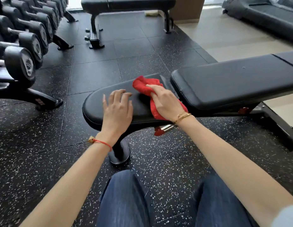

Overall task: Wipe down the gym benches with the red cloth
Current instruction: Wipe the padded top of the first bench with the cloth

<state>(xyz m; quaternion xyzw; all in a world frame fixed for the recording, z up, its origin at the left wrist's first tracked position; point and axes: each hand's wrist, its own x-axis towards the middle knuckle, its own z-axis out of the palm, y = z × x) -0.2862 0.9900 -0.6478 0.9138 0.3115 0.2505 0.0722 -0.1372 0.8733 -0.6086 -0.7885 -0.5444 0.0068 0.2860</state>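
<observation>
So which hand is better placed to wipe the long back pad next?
Right. The right hand already grips the red cloth at the seat pad's end nearest the back pad; the left hand rests bare on the seat.

No text can be read anywhere. The dumbbell [19, 64] end caps carry pale label plates with markings too blurred to make out, and a small reddish mark on the rack foot [39, 101] is equally illegible.
</observation>
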